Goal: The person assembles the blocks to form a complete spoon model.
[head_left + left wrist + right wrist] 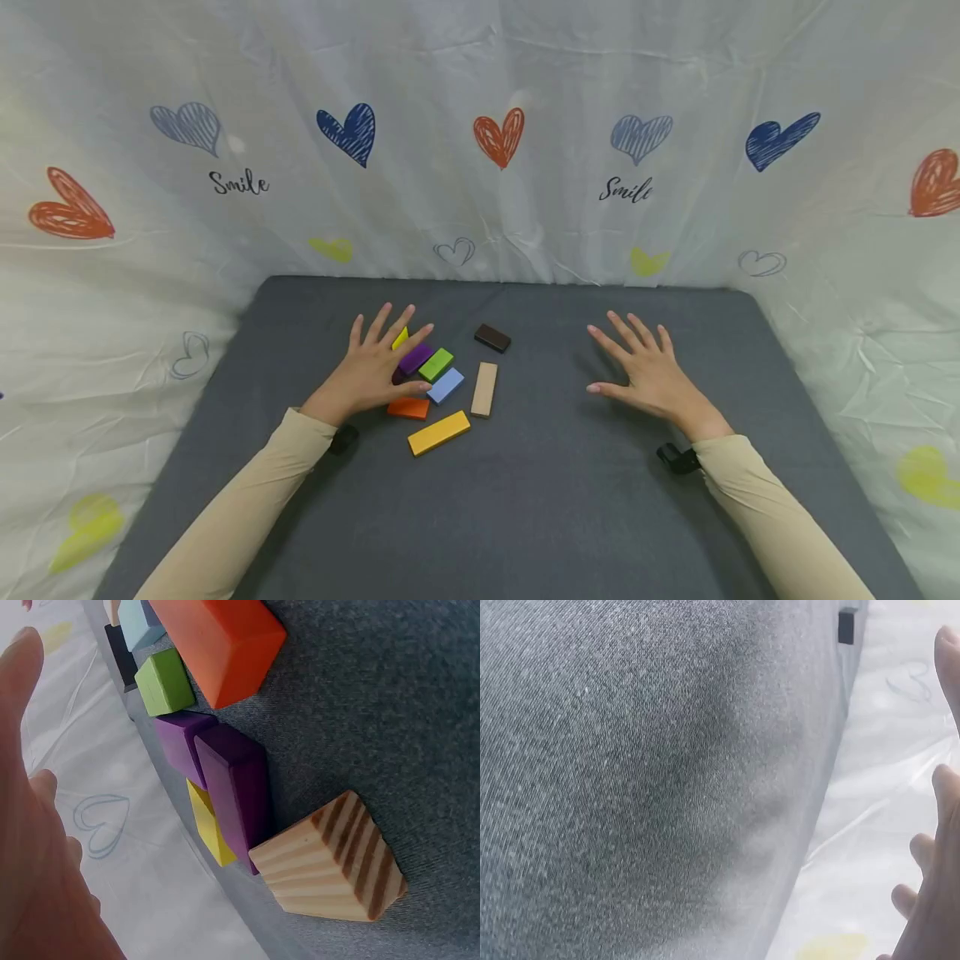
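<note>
My left hand (367, 372), fingers spread, hovers over the left edge of a loose group of wooden blocks and holds nothing. Around it lie an orange block (408, 408), a blue block (446, 387), a green block (437, 364), a purple block (415, 358) and a yellow block (401, 337), partly covered by the fingers. The left wrist view also shows a dark purple block (236, 787) and a striped bare-wood block (330, 862), which the hand hides from the head view. My right hand (651, 375), fingers spread, is above the grey cloth, apart from every block.
Right of the group lie a long tan block (484, 390) and a dark brown block (492, 337). A long amber block (439, 433) lies nearest the front. The grey-covered table (540, 500) ends at a white curtain (555, 208) printed with hearts.
</note>
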Tool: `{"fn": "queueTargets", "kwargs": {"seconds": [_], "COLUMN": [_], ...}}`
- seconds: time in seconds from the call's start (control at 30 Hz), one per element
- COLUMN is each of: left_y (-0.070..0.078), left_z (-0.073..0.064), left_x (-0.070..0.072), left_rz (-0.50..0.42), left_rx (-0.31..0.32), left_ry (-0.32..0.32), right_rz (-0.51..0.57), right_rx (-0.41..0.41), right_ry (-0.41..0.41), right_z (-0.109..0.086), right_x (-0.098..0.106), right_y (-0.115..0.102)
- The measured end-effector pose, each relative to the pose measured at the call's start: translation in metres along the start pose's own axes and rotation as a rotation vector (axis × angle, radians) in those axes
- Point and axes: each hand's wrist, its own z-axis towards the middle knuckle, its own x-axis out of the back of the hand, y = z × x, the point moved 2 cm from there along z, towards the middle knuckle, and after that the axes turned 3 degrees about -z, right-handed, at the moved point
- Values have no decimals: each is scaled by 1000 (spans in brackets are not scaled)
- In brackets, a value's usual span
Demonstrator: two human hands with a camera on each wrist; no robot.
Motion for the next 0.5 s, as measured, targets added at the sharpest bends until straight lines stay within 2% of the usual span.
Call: {"fn": "queueTargets", "kwargs": {"seconds": [0.23, 0.5], "left_y": [0, 1], "left_z": [-1, -3], "left_x": [-1, -8], "left_rz": [12, -17], "left_rx": [11, 8], "left_ry": [-21, -23], "right_rz": [24, 40], "right_rx": [14, 24], "right_ry": [0, 3], "right_z": [5, 11], "right_x": [-2, -10], "right_y": [-3, -8]}}
